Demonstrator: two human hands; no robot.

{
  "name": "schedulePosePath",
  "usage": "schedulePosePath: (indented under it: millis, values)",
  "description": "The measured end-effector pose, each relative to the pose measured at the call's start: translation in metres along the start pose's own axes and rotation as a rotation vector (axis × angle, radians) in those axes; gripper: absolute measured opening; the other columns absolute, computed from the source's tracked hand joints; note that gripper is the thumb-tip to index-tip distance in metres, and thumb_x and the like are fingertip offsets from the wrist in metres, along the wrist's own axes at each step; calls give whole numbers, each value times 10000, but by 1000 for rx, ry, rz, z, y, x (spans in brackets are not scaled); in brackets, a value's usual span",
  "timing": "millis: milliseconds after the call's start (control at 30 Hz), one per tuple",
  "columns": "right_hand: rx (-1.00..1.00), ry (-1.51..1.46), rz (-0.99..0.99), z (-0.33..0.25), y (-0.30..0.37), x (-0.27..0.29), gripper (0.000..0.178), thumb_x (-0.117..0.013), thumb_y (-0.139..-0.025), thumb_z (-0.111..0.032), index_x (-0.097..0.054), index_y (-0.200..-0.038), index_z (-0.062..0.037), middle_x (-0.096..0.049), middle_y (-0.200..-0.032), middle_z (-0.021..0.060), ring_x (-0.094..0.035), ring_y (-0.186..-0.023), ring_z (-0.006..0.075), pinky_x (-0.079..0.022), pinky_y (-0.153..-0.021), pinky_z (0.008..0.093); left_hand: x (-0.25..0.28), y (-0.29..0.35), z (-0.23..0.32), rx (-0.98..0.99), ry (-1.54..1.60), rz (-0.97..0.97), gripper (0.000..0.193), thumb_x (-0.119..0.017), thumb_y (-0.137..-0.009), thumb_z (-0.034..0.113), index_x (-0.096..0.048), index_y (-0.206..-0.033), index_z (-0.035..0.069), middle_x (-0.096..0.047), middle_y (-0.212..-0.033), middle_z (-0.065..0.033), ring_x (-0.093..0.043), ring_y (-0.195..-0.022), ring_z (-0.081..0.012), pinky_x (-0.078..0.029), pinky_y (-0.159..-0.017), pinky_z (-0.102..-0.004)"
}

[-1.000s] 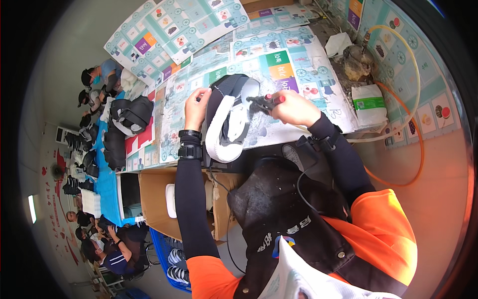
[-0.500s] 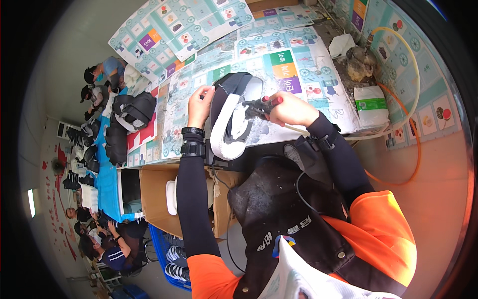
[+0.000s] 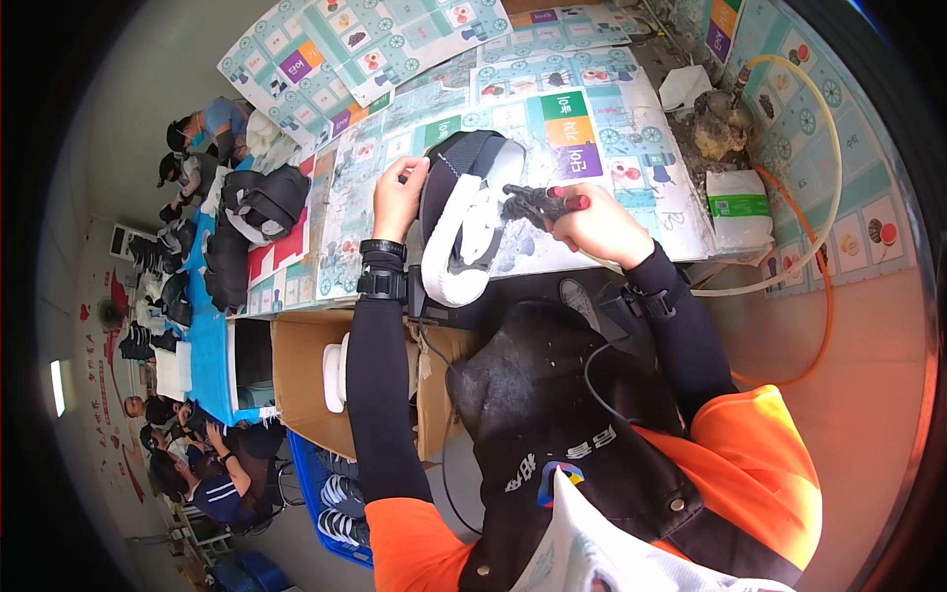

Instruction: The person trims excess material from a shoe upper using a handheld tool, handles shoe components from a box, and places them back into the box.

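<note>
Black-and-white shoe, dark-and-red handheld tool, centre of frame.
Worktop sheets pale teal and white, fruit and wheel motifs, green/orange/purple blocks. Right of frame: pale yellow hose, orange hose, white packet with green band. Lower centre: black apron, orange sleeves. Lower left: brown carton, blue crate. Left: bright blue table cover.

From here I see white lettering on the apron, red characters on the wall, white words on the sheet's green, orange and purple blocks, and a packet's green label too small to read.
</note>
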State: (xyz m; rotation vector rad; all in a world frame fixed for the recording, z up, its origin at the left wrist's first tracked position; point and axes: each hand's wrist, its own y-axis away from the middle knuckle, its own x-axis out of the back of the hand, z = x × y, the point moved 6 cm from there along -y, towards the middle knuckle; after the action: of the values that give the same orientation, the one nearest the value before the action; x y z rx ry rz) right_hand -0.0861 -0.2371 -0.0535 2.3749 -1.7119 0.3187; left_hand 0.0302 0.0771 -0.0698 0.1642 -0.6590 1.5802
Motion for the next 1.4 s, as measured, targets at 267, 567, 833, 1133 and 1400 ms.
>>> schedulePosePath:
  millis: [267,567,833,1133,1400]
  values:
    - [42,-22,24,-1,11,-2,187,-647,-731,-64,-672,-871,59,-624,-616,71,-600,-547,137,-469,-561,311,-1,-3,4,21,-55,9,243,-726,-983,279,-762,-1025,42,-676,-788,-13,-568,-717,-103,-476,-679,-278]
    - [20,-30,-110,17,19,-10,312,-667,-736,-70,-707,-995,97,-623,-627,72,-614,-545,154,-472,-552,306,-4,3,14,38,-53,19,240,-731,-979,266,-759,-1016,30,-680,-813,5,-558,-750,-94,-469,-704,-274]
    - [-109,-136,-186,22,21,-13,174,-633,-721,-53,-679,-853,51,-642,-648,64,-578,-543,122,-469,-577,282,-1,2,11,13,-62,35,234,-733,-980,269,-762,-1008,38,-676,-803,5,-553,-745,-91,-466,-700,-269]
    - [61,183,201,13,10,13,222,-638,-754,-101,-703,-902,52,-653,-647,165,-617,-553,258,-486,-592,370,-5,6,16,11,-2,29,235,-736,-981,264,-763,-1026,36,-681,-810,6,-565,-739,-85,-468,-692,-263]
    - [-112,-81,-199,14,32,-20,177,-619,-743,-51,-705,-883,12,-675,-665,54,-570,-532,115,-456,-538,286,1,3,18,35,-12,31,236,-732,-987,264,-757,-1027,33,-670,-796,6,-562,-728,-79,-464,-675,-267]
